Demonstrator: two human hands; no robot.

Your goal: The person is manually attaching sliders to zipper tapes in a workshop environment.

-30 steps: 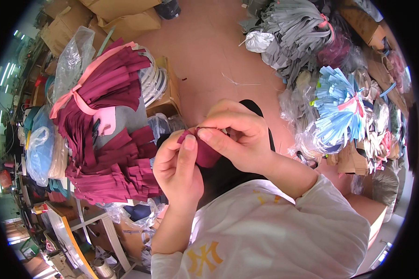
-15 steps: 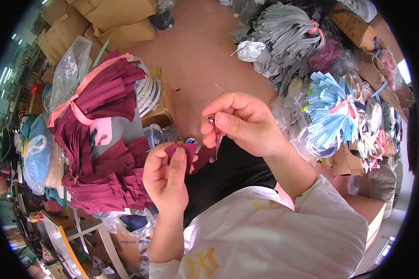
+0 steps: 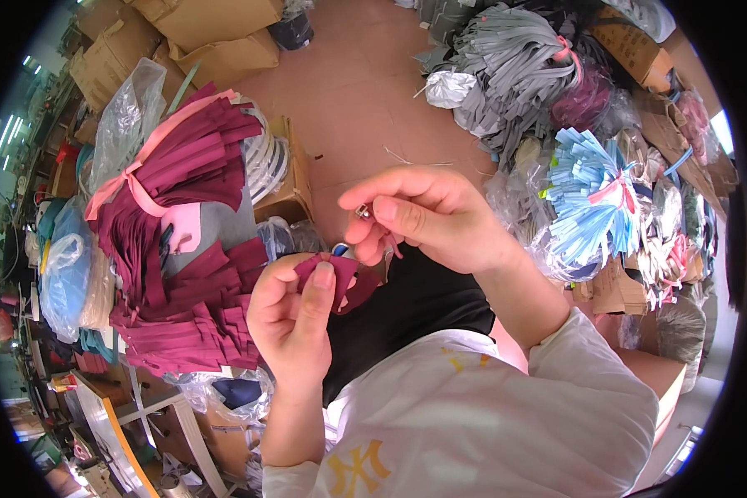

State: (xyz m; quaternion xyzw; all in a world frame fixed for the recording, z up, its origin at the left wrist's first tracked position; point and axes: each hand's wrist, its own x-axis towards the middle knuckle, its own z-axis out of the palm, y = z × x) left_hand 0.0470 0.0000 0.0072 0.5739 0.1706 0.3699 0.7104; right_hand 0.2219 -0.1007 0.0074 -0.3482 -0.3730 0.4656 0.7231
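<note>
My left hand (image 3: pixel 289 319) pinches a piece of maroon fabric (image 3: pixel 343 272) between thumb and fingers, above my lap. To its right and slightly higher, my right hand (image 3: pixel 432 217) holds a small shiny metal piece (image 3: pixel 363 212) at the tips of thumb and index finger; its exact kind is too small to make out. The other fingers of that hand curl below it, beside a bit of pinkish material. A gap separates the metal piece from the fabric. More of the maroon cloth hangs between the hands over the black cloth on my lap (image 3: pixel 415 307).
At left lie maroon strips (image 3: pixel 195 319) and a maroon bundle (image 3: pixel 207 153) tied with a pink band. Cardboard boxes (image 3: pixel 224 33) stand at the far left. Grey strips (image 3: pixel 506 66) and a light blue bundle (image 3: pixel 585 203) lie at right among plastic bags.
My right hand has moved a little to the left with the metal piece, nearer above the fabric. My left hand has shifted slightly left, still pinching the fabric.
</note>
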